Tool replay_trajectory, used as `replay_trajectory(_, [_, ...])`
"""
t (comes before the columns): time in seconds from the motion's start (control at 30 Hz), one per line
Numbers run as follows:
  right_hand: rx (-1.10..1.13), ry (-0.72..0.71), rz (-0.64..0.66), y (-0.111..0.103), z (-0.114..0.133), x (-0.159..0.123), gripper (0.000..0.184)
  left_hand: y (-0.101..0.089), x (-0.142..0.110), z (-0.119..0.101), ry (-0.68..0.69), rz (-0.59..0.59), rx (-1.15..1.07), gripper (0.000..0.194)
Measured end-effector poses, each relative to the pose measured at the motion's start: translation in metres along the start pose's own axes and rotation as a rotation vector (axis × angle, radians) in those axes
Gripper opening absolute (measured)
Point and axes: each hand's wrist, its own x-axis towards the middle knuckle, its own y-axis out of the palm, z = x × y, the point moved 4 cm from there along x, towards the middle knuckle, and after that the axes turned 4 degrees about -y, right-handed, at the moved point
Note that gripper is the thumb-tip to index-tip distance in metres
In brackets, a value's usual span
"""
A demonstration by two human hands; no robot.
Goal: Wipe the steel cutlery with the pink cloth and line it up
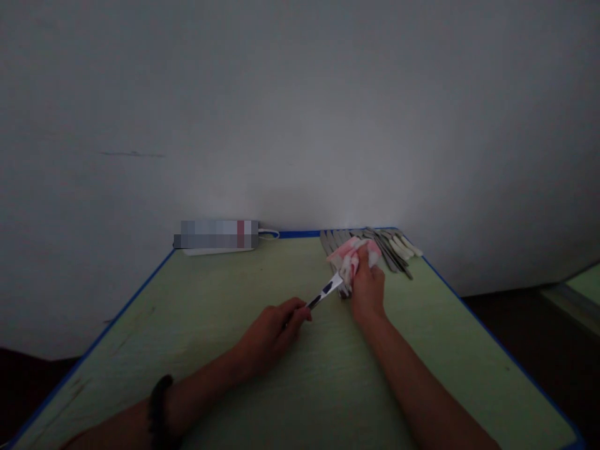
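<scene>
My left hand is closed on the near end of a slim piece of cutlery, whose visible part is white and dark. It slants up to the right across the gap between my hands. In my right hand is a bunched pink-and-white cloth, pressed around the far end of the cutlery, so that end is hidden. Behind the cloth and to its right lies a row of cutlery, mostly grey metal, with several white-handled pieces at the right end.
The pale green table has a blue edge and meets a grey wall at the back. A white box-like object, partly blurred out, stands at the back left with a white cable. Another green surface shows at far right.
</scene>
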Motion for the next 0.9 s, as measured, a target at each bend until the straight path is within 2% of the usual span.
replay_trajectory(0.13, [-0.050,0.075,0.292,0.029,-0.005,-0.042,0.057,-0.005,0.004,-0.003,-0.013,-0.076,-0.035,0.031])
replay_trajectory(0.2, [-0.042,0.075,0.351,0.039,-0.004,-0.055,0.056,-0.007,0.007,-0.003,0.005,-0.109,-0.019,0.028])
replay_trajectory(0.27, [-0.044,0.053,0.362,0.040,-0.003,-0.055,0.055,-0.007,0.008,-0.002,0.013,-0.118,0.017,0.027])
replay_trajectory(0.37, [-0.053,0.014,0.275,0.029,-0.001,-0.031,0.054,-0.004,0.007,0.001,0.002,-0.108,0.066,0.030])
replay_trajectory(0.5, [-0.017,-0.036,0.035,0.000,-0.004,0.014,0.053,0.000,0.000,0.001,-0.002,-0.071,0.097,0.032])
replay_trajectory(0.6, [-0.020,-0.043,-0.064,-0.010,-0.007,0.021,0.054,0.001,-0.003,-0.001,0.010,-0.036,0.098,0.032])
replay_trajectory(0.67, [-0.041,-0.028,-0.008,-0.003,-0.008,0.006,0.055,0.000,-0.001,-0.001,-0.002,-0.037,0.078,0.032])
replay_trajectory(0.8, [-0.060,0.032,0.319,0.033,-0.006,-0.046,0.057,-0.006,0.004,0.000,-0.009,-0.125,0.026,0.028])
replay_trajectory(0.9, [-0.075,0.023,0.394,0.043,-0.003,-0.059,0.055,-0.009,0.007,0.000,0.016,-0.171,0.055,0.026])
